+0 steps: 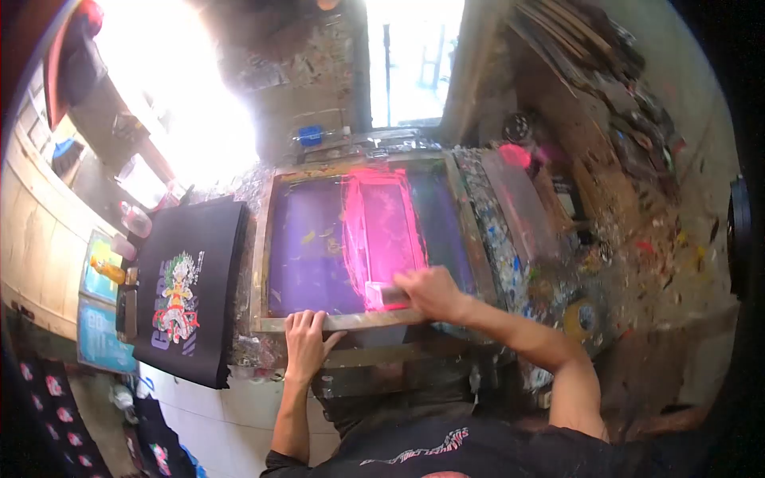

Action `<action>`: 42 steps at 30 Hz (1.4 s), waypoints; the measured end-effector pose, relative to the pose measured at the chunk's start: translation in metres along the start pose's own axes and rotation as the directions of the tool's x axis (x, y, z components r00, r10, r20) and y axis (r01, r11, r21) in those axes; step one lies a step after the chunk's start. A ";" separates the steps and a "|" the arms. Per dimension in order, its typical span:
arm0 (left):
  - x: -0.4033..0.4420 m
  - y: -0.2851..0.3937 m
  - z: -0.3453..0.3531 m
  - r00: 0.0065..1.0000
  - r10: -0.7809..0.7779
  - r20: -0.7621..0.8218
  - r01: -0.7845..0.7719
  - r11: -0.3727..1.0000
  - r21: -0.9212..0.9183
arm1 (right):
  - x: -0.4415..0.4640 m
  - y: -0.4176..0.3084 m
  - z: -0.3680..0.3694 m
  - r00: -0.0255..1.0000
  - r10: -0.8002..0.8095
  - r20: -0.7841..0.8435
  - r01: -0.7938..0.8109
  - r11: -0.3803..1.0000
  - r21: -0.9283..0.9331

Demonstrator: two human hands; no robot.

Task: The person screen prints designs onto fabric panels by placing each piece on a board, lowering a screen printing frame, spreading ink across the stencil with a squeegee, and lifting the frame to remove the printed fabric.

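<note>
A wooden-framed printing screen (291, 255) with purple mesh lies in front of me. A bright pink band of ink (390, 223) runs down its middle. My right hand (433, 293) is closed round a squeegee (386, 295) near the close end of the band, and its blade sits in the pink ink. Part of the squeegee is hidden by the fingers. My left hand (305, 338) grips the near rail of the frame left of centre, fingers over the top and thumb out to the side. What lies under the screen cannot be seen.
A black printed cloth (191, 287) lies to the left, beside bottles (135, 219) and blue-green cards (106, 334). Right of the screen are a paint-spattered bench (518, 271), a pink blob of ink (515, 155) and a tape roll (580, 317). A blue-labelled bottle (309, 135) lies behind.
</note>
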State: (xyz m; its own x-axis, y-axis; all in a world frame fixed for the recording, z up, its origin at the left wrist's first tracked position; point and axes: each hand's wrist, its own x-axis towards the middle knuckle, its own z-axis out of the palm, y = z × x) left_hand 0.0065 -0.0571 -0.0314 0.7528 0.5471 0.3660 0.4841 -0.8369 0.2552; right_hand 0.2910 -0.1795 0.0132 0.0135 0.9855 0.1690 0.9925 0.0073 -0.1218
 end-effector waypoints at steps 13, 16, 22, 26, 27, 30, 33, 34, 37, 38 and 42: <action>-0.002 -0.011 0.016 0.999 -0.050 0.018 0.050 0.999 -0.002 | 0.245 0.167 0.010 0.995 0.075 -0.061 -0.081 0.990 -0.114; 0.001 -0.013 0.018 0.996 -0.083 0.033 0.084 0.996 -0.011 | 0.258 0.175 0.019 0.988 0.148 -0.053 -0.151 0.986 -0.066; 0.002 -0.011 0.013 0.994 -0.093 0.065 0.094 0.995 -0.018 | 0.182 0.113 0.016 0.986 0.162 0.045 -0.158 0.985 -0.075; 0.011 -0.004 0.001 0.987 -0.145 0.067 0.152 0.981 -0.120 | 0.086 0.042 0.015 0.996 -0.035 -0.087 0.042 0.995 0.087; 0.013 -0.002 -0.002 0.986 -0.156 0.054 0.162 0.977 -0.135 | 0.067 0.028 0.015 0.996 -0.024 -0.090 0.032 0.996 0.089; 0.017 0.005 -0.011 0.980 -0.184 0.073 0.193 0.972 -0.133 | 0.021 -0.004 0.010 0.999 0.037 0.021 -0.038 0.995 0.092; 0.018 0.005 -0.017 0.982 -0.171 0.080 0.178 0.979 -0.097 | -0.004 -0.019 0.017 0.999 0.016 -0.046 -0.014 0.999 0.044; 0.022 0.006 -0.021 0.980 -0.168 0.108 0.177 0.981 -0.080 | -0.009 -0.028 0.006 0.998 0.013 -0.069 -0.010 0.999 0.033; 0.037 -0.005 -0.047 0.988 -0.110 0.106 0.116 0.992 -0.050 | -0.007 -0.049 -0.020 0.878 0.146 -0.457 -0.208 0.974 -0.088; 0.051 -0.005 -0.066 0.999 -0.025 0.026 0.026 0.998 -0.061 | 0.002 -0.048 -0.030 0.891 0.084 -0.447 -0.145 0.984 -0.105; 0.110 0.010 -0.136 0.958 0.073 -0.276 -0.074 0.997 0.007 | 0.058 -0.034 -0.106 0.766 0.045 -0.641 -0.191 0.968 -0.160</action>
State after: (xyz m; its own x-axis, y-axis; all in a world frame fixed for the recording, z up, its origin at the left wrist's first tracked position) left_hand 0.0336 -0.0029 0.1334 0.6340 0.4671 0.6163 0.4301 -0.8754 0.2209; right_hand 0.2709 -0.1407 0.1307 0.1328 0.6464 0.7513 0.9781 -0.2083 0.0063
